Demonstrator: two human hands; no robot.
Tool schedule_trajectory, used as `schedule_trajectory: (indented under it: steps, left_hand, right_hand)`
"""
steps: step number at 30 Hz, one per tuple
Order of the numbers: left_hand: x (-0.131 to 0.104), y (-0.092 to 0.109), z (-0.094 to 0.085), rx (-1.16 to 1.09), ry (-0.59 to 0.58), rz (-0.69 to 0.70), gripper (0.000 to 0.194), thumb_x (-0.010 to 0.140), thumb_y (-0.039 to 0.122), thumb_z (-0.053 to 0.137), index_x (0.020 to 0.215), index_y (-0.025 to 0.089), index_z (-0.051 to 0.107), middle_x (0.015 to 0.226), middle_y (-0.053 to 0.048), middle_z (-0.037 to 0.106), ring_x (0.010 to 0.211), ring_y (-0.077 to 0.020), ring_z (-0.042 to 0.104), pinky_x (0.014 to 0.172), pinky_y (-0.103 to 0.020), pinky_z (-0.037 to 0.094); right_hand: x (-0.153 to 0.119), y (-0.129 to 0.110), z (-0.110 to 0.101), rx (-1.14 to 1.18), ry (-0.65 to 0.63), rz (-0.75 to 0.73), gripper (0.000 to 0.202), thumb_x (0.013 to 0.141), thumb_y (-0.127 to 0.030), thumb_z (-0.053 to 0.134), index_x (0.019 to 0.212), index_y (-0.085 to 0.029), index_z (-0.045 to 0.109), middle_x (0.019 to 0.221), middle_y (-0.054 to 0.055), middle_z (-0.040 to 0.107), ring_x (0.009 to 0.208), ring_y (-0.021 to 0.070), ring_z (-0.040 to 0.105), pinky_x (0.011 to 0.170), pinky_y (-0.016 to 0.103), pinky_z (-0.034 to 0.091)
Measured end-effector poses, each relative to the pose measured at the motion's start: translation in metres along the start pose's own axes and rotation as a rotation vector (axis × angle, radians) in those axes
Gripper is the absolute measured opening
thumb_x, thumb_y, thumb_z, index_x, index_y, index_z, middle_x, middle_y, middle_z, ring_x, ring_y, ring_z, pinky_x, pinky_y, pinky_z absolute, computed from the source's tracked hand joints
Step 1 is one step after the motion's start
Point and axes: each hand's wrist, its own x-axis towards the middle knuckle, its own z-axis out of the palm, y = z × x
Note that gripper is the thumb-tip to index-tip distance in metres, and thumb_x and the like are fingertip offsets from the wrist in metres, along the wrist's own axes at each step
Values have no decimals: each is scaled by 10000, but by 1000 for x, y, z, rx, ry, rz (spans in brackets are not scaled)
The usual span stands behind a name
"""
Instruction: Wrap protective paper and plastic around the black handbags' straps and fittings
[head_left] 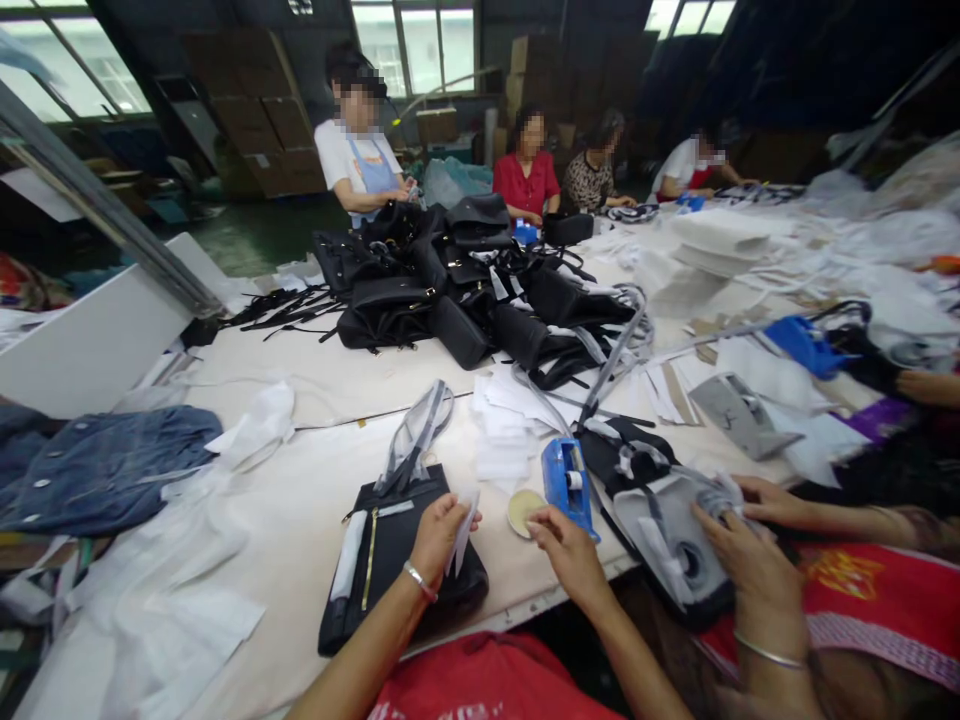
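Observation:
My left hand [437, 540], with a silver bracelet at the wrist, pinches folded white paper [463, 532] above a black bag [401, 545]. The bag lies near the table edge, with a gold zipper, a white-wrapped part at its left and handles wrapped in clear plastic pointing away. My right hand [562, 548] has its fingers closed at the edge of a round yellowish disc [527, 512], which looks like a roll of tape lying on the table. Just beyond it stands a blue tape dispenser [568, 480].
Black bags [450, 270] are heaped across the middle. White paper sheets [502, 430] lie ahead. At right, a co-worker's hands [742, 540] work on another bag [667, 530]. Denim [112, 465] and white sheeting [180, 560] lie left. People stand or sit across the table.

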Motion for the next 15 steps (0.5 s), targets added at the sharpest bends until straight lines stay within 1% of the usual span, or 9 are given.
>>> schedule_trajectory:
  steps: [2,3,5,7,9,11,13,15]
  left_hand:
    - [0,0,5,25,20,11,273,680,397,670,719,130,634,661,-59,678,561,-134,582,563,-238,419]
    - [0,1,7,35,26,19,268,672,393,676,713,131,631,647,-55,672,557,-137,580,563,-241,419]
    - [0,1,10,52,34,43,257,666,382,683,707,136,624,624,-47,662,550,-139,573,561,-244,419]
    - [-1,1,13,62,42,67,249,677,378,677,715,139,618,612,-41,654,547,-137,565,562,-245,418]
    - [-3,1,14,67,59,84,253,689,386,668,729,141,619,609,-38,650,544,-135,560,563,-245,417]
    - [-5,1,14,65,62,93,267,696,401,662,743,141,626,615,-39,650,551,-137,563,567,-246,420]
    - [-7,1,12,54,42,90,281,699,415,658,754,141,634,632,-44,654,570,-142,571,574,-247,426]
    - [-8,2,8,25,-3,76,290,709,423,650,779,142,641,648,-45,657,584,-141,575,584,-247,431]
  right_hand:
    - [18,-38,9,32,-67,-165,177,856,-340,479,846,-223,610,778,10,630,730,170,575,669,263,424]
    - [26,-52,12,28,-95,-242,168,866,-317,472,844,-225,610,804,12,630,762,170,575,696,265,423]
    - [37,-67,18,-25,-131,-367,167,882,-274,453,851,-227,610,842,21,629,808,171,571,740,271,417]
    - [43,-69,23,-132,-138,-435,168,889,-243,442,875,-230,609,863,31,624,824,173,568,754,276,408]
    - [48,-65,27,-262,-141,-457,155,883,-222,453,901,-236,606,872,36,620,824,176,565,737,274,398]
    - [52,-60,27,-344,-157,-455,148,868,-209,474,950,-245,592,875,35,621,821,179,564,715,269,389]
    - [58,-56,26,-341,-186,-419,203,852,-210,498,1045,-250,549,838,20,621,785,175,570,684,264,384]
    - [64,-51,25,-259,-218,-348,287,830,-227,535,1113,-247,493,770,-7,610,729,166,574,659,259,384]
